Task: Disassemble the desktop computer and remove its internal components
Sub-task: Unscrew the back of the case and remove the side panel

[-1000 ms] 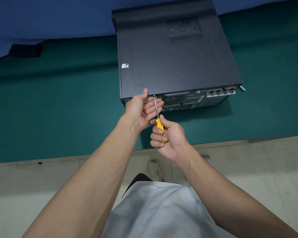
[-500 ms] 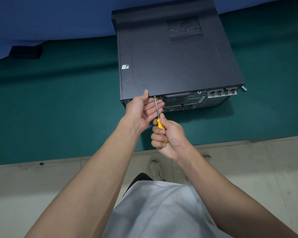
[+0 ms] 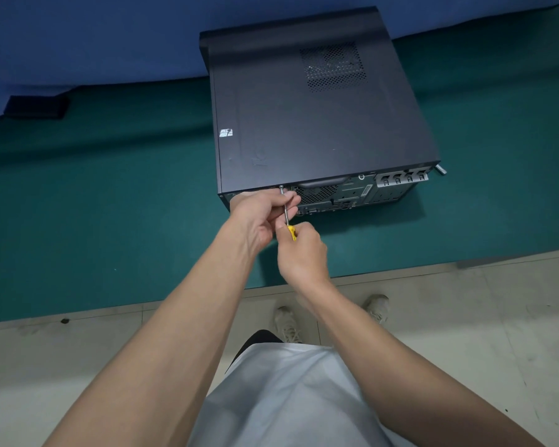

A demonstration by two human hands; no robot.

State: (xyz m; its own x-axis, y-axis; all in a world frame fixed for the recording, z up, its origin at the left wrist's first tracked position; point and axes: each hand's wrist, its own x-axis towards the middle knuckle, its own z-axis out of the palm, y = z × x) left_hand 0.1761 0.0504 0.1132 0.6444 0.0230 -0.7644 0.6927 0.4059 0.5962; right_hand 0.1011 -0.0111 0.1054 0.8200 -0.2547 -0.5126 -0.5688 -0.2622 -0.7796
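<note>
Left hand (image 3: 259,217) has closed onto the screwdriver (image 3: 286,208) shaft, pinching it; right hand (image 3: 300,253) grips the yellow handle. Computer (image 3: 304,124) judged heavy, rigid, smooth-sided: hold by its edges

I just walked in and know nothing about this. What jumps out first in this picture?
A big black computer case lies flat on the green mat, its rear ports facing the person. At that rear edge, the right hand grips a yellow-handled screwdriver whose tip meets the top rim, while the left hand curls its fingers round the metal shaft.
</note>
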